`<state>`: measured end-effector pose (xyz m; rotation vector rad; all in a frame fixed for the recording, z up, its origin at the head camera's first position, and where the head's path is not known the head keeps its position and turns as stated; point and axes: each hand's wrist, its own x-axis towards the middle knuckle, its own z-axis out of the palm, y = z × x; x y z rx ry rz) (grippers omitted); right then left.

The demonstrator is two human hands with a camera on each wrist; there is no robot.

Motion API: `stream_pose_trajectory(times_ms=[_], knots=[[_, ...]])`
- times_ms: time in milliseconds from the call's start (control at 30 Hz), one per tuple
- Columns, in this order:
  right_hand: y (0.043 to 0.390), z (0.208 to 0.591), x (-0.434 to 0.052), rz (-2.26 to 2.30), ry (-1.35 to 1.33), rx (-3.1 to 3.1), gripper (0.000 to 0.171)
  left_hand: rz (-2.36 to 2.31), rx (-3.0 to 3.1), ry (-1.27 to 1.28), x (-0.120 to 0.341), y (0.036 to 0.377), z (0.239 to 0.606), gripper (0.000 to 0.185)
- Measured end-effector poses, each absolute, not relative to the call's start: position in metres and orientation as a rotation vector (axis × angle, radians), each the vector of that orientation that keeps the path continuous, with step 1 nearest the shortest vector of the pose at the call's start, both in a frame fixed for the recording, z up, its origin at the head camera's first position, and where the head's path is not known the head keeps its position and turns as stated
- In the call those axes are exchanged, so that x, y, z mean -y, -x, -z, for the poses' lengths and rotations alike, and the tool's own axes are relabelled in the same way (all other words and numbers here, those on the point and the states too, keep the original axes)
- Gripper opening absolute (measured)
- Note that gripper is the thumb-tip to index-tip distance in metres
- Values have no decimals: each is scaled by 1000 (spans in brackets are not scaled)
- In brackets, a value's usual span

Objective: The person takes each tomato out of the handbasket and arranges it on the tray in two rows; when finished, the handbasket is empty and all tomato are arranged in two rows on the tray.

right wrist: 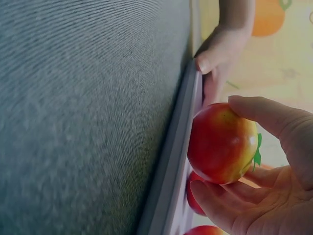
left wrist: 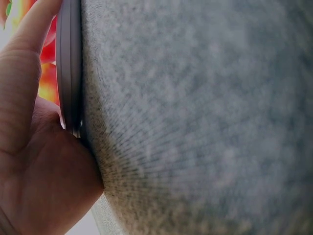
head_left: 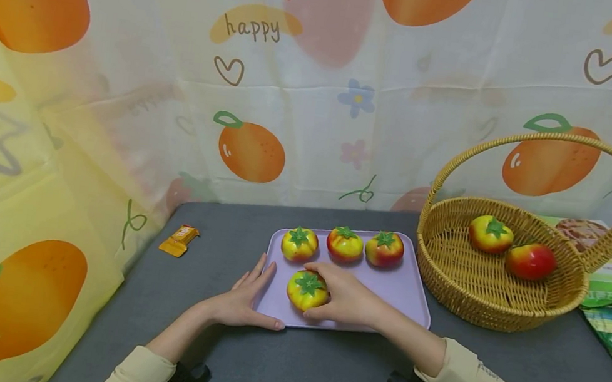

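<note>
Two hands work at the near-left corner of the tray [head_left: 408,291]. The right hand [head_left: 347,296] curls thumb and fingers round a tomato [head_left: 306,290] in the tray's front row; the right wrist view shows that grip closed on it, with the fruit at or barely above the tray floor. The left hand [head_left: 245,300] lies flat with fingers straight, pressed to the tray's left edge, holding nothing. Three more tomatoes line the back edge: one [head_left: 299,244], another [head_left: 344,244], a third [head_left: 384,249]. At the table's right side stands a basket [head_left: 443,276] with two fruits inside. I judge the step to be placing or lifting this tomato; which, I cannot tell. Next calls for a steady tray and a clean release or lift.
</note>
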<state>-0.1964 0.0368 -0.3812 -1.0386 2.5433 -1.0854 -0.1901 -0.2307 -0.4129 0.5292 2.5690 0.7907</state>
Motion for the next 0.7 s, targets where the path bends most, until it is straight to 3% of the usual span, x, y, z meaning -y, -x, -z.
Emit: stream_pose_trajectory(times_ms=[700], knots=[[196, 385, -24, 1058, 1015, -2528, 74, -795, -2563, -533, 231, 190, 413, 117]])
